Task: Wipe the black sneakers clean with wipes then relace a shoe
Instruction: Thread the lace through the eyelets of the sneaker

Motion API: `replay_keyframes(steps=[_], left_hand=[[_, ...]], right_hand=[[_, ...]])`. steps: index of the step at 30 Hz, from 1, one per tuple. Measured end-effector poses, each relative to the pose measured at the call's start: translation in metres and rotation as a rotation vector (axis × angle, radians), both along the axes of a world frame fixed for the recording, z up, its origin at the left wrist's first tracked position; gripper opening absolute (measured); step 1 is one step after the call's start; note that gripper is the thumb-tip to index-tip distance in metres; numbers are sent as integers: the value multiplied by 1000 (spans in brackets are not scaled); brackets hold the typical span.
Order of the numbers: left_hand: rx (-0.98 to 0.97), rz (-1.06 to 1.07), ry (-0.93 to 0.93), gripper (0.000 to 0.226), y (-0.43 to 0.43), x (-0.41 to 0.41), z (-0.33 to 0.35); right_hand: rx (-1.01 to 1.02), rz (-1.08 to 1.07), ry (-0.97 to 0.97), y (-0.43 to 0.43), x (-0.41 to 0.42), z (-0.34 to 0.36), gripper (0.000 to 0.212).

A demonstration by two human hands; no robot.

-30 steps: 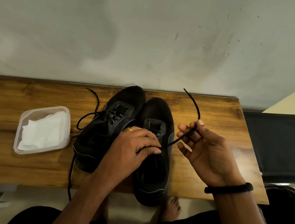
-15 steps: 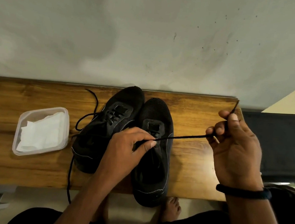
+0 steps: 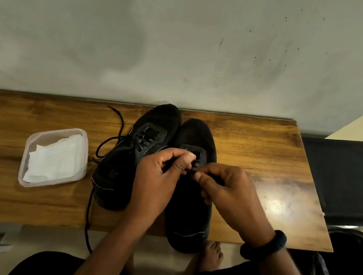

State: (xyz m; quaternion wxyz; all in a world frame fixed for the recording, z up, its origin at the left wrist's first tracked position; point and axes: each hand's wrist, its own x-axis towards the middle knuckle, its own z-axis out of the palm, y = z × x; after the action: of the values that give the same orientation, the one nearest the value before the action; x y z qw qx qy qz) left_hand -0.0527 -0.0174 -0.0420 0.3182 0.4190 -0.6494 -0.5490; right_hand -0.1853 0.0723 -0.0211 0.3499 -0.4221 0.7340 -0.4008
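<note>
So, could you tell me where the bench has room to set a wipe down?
Free: the bench right of the right sneaker, and its left end beyond the tub. Crowded: the middle, with left hand and right hand on that sneaker, and a lace beside the left sneaker.

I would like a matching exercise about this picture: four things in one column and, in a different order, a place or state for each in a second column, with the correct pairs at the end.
Things
1. plastic container
2. left sneaker
3. right sneaker
4. black wristband

Places or states
a. on the right wrist
b. holds white wipes
c. left hand and right hand pinch at its eyelets; heel past the table edge
d. laced; one lace hangs over the table's front edge

Pairs: 1-b, 2-d, 3-c, 4-a.
</note>
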Motion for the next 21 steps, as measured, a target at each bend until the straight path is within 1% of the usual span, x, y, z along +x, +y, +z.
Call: replay_keyframes(steps=[3,7,11,15,18,21], left_hand=[[89,-33,18,7,-4,3,0],[34,-98,-4,6,0,0,1],[93,-64,58,5,3,-3,1],[56,-80,22,6,1,-1,0],[71,-83,13,5,-1,2,-1],[16,-134,-20,6,-1,2,0]], right_hand=[[-6,-55,-76,0,-5,1,18],[-31,-81,-194,1,-8,5,13],[-21,-62,-90,1,-8,4,16],[15,-33,-36,1,-11,4,17],[43,-42,-51,4,-18,6,15],[31,-44,-145,4,-16,8,9]])
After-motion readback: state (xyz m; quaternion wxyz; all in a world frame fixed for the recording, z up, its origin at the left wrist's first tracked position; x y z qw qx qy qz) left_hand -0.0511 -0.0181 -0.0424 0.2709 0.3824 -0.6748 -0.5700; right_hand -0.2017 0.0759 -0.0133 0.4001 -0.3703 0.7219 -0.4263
